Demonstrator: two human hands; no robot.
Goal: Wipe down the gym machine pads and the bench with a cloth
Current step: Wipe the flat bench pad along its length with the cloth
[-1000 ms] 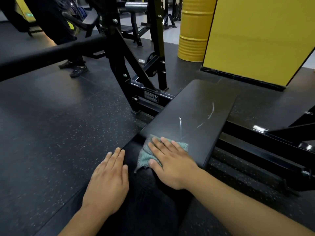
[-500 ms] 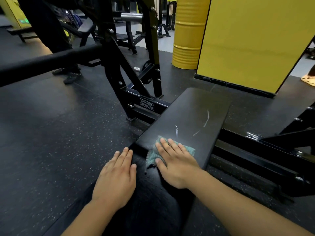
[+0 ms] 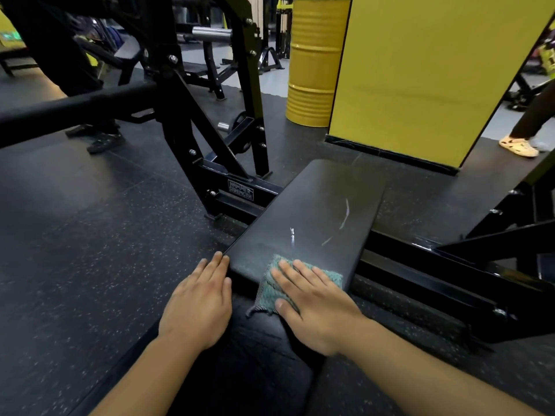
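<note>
Low in the frame, right hand [image 3: 312, 304] flat with fingers straight on the teal cloth [image 3: 300, 283], slid further up the bench [image 3: 315, 205] pad than before, left hand [image 3: 198, 304] flat alongside.

The right hand [image 3: 315, 304] lies flat, fingers straight, pressing a crumpled teal knitted cloth [image 3: 271, 288] onto the near end of a black padded vinyl bench [image 3: 318, 205]. Pale scuff streaks [image 3: 345, 216] mark the pad just beyond its fingertips. The left hand [image 3: 199, 304] rests flat beside it, apart from the cloth, fingertips at the pad's left corner. Beyond the left hand rises a black steel machine frame [image 3: 192, 115]. Far ahead of the right hand stand a yellow ribbed metal drum [image 3: 315, 61] and a yellow square pillar [image 3: 426, 70].
</note>
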